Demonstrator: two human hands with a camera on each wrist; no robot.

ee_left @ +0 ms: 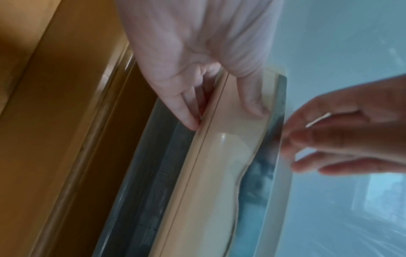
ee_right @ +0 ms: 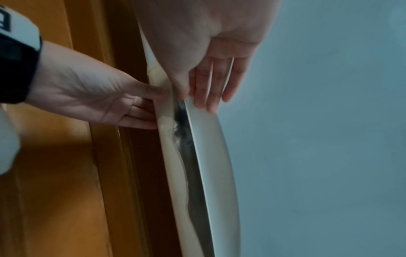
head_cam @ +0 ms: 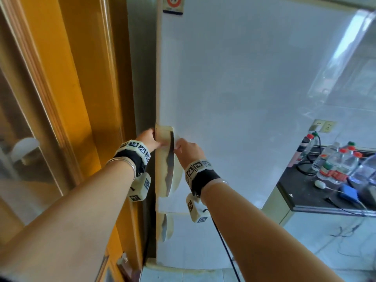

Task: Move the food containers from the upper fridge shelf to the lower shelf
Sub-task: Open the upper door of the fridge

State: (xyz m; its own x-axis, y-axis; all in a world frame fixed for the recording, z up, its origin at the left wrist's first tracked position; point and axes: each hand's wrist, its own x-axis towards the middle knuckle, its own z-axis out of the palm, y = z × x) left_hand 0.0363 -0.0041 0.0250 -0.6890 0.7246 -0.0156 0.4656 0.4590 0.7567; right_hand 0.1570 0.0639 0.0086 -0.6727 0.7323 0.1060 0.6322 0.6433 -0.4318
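The left hand [head_cam: 147, 139] grips the cream handle [head_cam: 167, 159] at the edge of the white fridge door [head_cam: 234, 98], thumb in front, fingers hooked behind. The right hand [head_cam: 188, 148] lays straight fingers beside the handle. The door is closed, hiding the food containers. A wooden door frame [head_cam: 67, 78] stands left; bottles [head_cam: 335, 159] sit on a counter right.

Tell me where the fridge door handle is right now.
In the head view, the handle runs down the fridge door's left edge, between the left hand and right hand.
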